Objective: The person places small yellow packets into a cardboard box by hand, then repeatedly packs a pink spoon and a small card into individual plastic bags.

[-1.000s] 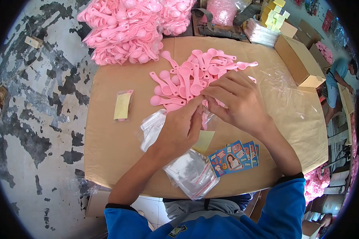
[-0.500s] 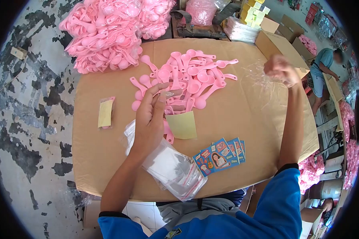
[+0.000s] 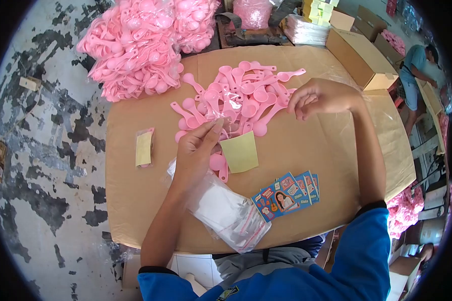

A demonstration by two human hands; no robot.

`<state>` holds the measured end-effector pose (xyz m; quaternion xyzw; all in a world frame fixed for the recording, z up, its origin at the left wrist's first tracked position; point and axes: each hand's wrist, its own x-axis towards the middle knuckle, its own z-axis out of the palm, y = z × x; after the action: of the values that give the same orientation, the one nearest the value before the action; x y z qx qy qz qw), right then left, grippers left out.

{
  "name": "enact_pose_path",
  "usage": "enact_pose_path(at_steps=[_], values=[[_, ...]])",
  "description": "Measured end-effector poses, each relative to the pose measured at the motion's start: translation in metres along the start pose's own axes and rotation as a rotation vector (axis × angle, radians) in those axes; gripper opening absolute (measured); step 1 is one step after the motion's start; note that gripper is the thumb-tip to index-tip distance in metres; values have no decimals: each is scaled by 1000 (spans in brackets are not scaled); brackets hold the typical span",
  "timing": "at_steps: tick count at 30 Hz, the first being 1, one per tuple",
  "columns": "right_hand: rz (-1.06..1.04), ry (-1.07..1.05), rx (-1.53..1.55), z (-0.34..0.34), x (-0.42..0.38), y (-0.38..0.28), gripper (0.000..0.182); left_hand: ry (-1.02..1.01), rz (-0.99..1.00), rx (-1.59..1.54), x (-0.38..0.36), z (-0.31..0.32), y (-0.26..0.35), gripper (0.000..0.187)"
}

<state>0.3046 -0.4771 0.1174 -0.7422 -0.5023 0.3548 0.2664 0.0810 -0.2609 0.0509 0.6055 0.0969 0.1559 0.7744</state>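
Observation:
My left hand [image 3: 198, 148] pinches a clear plastic bag [image 3: 230, 103] just below the pile of pink spoons [image 3: 256, 93]. Beside its fingers is a yellow card [image 3: 240, 152], with pink spoons partly visible behind it. My right hand [image 3: 319, 98] hovers at the pile's right edge, fingers curled but apart, with nothing visible in them. Clear empty bags [image 3: 226, 213] lie under and beside my left forearm. Blue printed cards [image 3: 286, 195] lie fanned to their right. A small packet with a yellow card [image 3: 144, 148] rests on the left of the table.
Large bags of pink spoons [image 3: 135, 50] stand at the back left of the brown-covered table [image 3: 306, 150]. A cardboard box [image 3: 361, 57] is at the back right. Beyond it, another person [image 3: 416, 70] bends over a bench.
My right hand has moved left from the clear plastic at the right to the spoon pile. Clear film now stands above my left fingers. The whole view has shifted slightly.

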Motion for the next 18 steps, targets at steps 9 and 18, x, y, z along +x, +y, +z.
enact_pose_path(at_steps=[9,18], values=[[650,122,-63,-29,-20,58,21,-44,17,36,1,-5,-5,32],[303,156,177,-35,-24,58,28,-43,10,46,-2,1,3,34]])
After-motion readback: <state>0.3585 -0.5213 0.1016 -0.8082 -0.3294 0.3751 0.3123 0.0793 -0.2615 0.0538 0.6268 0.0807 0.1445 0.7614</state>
